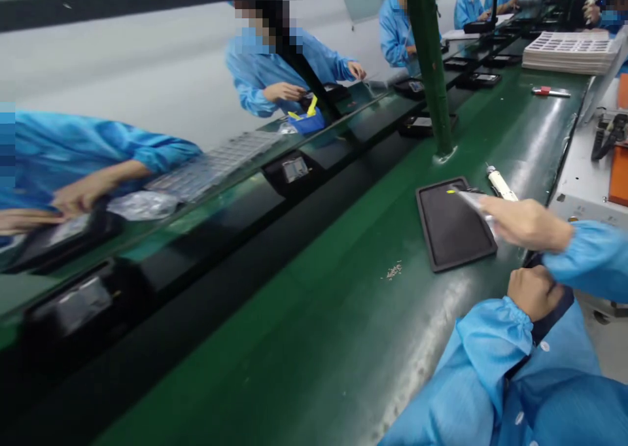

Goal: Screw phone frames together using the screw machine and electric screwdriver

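My right hand [524, 223] is closed over the right side of a shallow black tray [454, 233]. It pinches a thin whitish piece [471, 201], blurred by motion, with a dark strip and a yellow tip beside it. What kind of part this is, I cannot make out. Close to my body, at the bench's edge, my left hand [534, 293] is curled with its fingers folded in; whatever they hold, if anything, is hidden. A white pen-shaped electric screwdriver [501, 184] lies just beyond my right hand. Left of the tray is a scatter of tiny screws [393, 271].
A green post [432, 73] rises from the bench behind the tray. Along the left runs a line carrying black trays with parts [294, 169]. Co-workers in blue sit across it. A stack of printed sheets [569, 53] and a red-and-silver pen [550, 92] lie farther back.
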`<move>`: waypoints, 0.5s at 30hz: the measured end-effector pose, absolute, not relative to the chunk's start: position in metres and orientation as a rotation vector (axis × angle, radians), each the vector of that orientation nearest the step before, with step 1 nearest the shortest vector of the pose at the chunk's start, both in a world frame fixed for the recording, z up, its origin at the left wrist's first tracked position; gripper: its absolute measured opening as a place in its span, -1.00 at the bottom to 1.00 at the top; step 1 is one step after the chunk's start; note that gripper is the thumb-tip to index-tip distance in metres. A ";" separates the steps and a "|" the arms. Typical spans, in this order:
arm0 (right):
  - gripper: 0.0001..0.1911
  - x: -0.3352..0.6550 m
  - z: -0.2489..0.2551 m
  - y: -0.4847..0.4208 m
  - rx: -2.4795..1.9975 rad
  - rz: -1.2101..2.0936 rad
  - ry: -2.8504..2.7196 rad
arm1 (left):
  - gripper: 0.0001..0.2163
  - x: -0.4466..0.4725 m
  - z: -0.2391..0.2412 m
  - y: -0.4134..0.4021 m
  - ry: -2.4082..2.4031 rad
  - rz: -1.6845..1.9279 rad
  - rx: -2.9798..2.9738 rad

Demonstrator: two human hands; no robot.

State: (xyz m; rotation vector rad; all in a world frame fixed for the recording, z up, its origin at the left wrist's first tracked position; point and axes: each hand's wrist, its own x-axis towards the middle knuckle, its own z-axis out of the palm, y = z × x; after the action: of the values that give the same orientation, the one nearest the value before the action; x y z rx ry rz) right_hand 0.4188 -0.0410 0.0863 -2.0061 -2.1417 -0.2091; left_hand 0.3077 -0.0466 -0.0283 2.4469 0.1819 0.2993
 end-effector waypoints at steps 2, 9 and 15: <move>-0.53 0.393 0.072 0.007 -2.008 -0.066 -2.291 | -0.76 0.307 -0.029 -0.043 0.165 0.312 2.451; -0.46 0.381 0.073 0.061 -2.229 0.334 -2.438 | -0.72 0.307 -0.029 -0.042 0.192 0.282 2.359; -0.66 0.445 0.084 0.191 -2.525 -0.113 -2.223 | -0.78 0.314 -0.046 -0.056 0.249 0.290 2.232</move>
State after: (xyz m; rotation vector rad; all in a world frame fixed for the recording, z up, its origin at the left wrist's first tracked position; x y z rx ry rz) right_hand 0.4448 0.1908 0.0840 -2.5253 -2.2234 -0.1125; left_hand 0.3136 -0.0561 -0.0459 2.2319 0.2487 0.2901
